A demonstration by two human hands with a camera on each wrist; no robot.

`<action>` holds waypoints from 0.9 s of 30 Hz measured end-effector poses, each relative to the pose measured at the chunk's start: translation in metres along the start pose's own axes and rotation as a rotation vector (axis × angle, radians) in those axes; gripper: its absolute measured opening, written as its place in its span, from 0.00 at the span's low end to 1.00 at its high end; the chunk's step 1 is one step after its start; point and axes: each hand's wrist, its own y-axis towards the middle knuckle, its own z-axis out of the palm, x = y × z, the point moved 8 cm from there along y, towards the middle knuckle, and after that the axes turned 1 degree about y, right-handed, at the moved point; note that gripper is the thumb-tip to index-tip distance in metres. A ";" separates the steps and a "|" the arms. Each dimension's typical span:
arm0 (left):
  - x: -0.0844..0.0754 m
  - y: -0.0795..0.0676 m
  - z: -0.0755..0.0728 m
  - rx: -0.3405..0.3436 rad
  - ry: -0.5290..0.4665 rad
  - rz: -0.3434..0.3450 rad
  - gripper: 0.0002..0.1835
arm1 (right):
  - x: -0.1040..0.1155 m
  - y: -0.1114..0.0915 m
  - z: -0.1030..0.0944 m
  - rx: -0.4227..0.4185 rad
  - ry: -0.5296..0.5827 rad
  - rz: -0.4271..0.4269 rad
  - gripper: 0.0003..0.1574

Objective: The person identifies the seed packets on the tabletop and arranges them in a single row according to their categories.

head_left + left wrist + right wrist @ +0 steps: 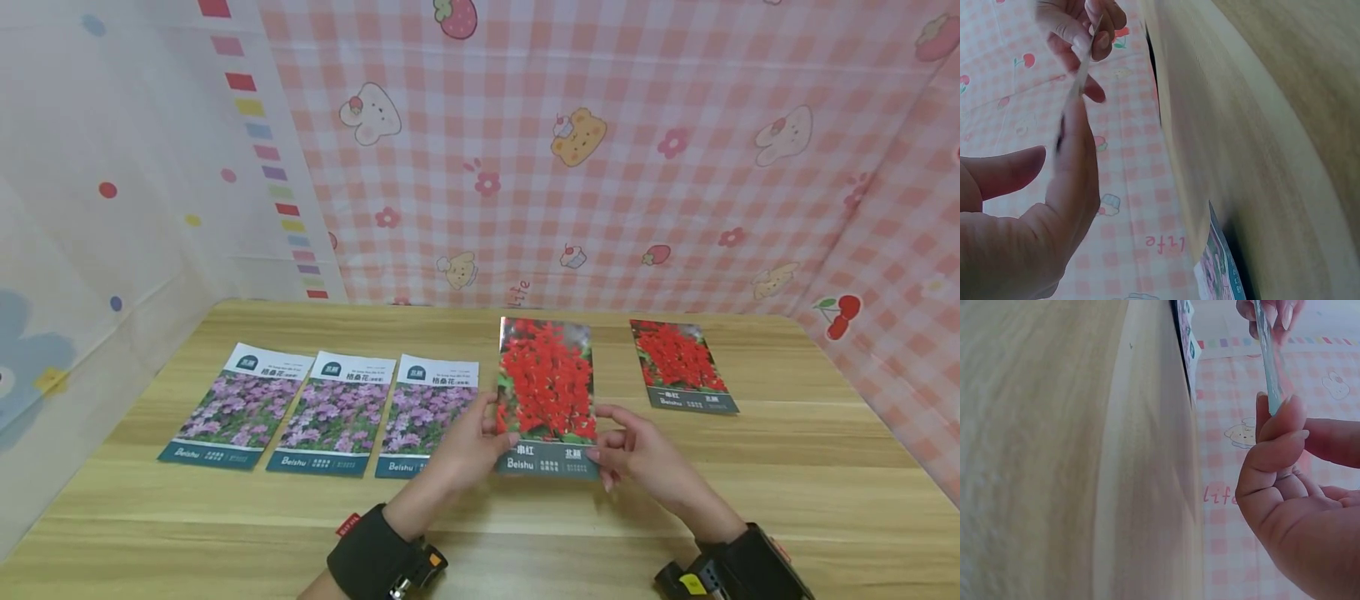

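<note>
A seed packet with red flowers [546, 383] is held up over the table, front facing me, between both hands. My left hand [468, 450] holds its left edge, thumb at the front and fingers behind. At the lower right edge, my right hand [637, 454] pinches it between thumb and fingers. Edge-on, the raised packet looks thin in the right wrist view, with the right hand [1297, 481] at its near end. In the left wrist view, the left hand's fingers [1075, 162] lie straight along the packet's back.
Three seed packets with purple flowers stand in a row at left: a left one [236, 408], a middle one [332, 417] and a right one [423, 408], partly behind the left hand. Another red-flower packet [682, 365] lies at right. Patterned cloth [480, 208] hangs behind the wooden table [525, 542].
</note>
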 end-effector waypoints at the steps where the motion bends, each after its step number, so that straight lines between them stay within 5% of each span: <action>1: 0.000 0.000 0.000 0.003 -0.014 0.001 0.31 | 0.000 0.000 0.000 -0.001 0.002 0.006 0.37; 7: -0.001 0.000 0.001 0.033 -0.112 -0.009 0.35 | -0.002 0.002 -0.001 -0.016 -0.001 0.014 0.36; 18: 0.007 -0.002 0.001 0.039 -0.042 -0.064 0.38 | -0.009 0.006 -0.002 -0.032 -0.030 0.028 0.34; 27: 0.009 -0.001 0.005 0.084 -0.127 -0.071 0.37 | -0.011 0.007 -0.001 -0.027 -0.028 0.052 0.33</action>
